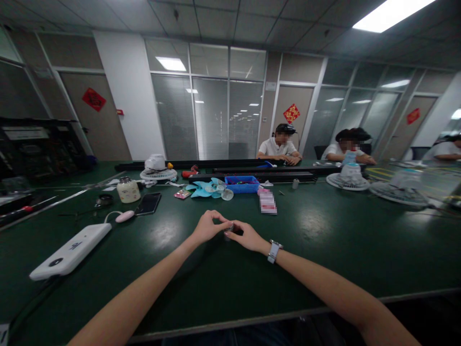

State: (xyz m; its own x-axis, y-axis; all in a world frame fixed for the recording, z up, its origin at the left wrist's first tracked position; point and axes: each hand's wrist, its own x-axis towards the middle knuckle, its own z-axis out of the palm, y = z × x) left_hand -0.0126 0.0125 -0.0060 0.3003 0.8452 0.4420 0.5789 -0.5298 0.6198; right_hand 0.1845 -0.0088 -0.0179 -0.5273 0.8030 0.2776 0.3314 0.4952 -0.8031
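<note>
Your part: small grey cylinder point(229, 229), looks upright, gripped from both sides by fingertips of your left hand point(210, 227) and right hand point(248, 236). Sits at the middle of your green tabletop point(223, 288); can't tell if its base touches. Fingers partly cover it, fine detail too small.

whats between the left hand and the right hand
In the head view, a small grey cylinder is between the left hand and the right hand, touched by both.
</note>
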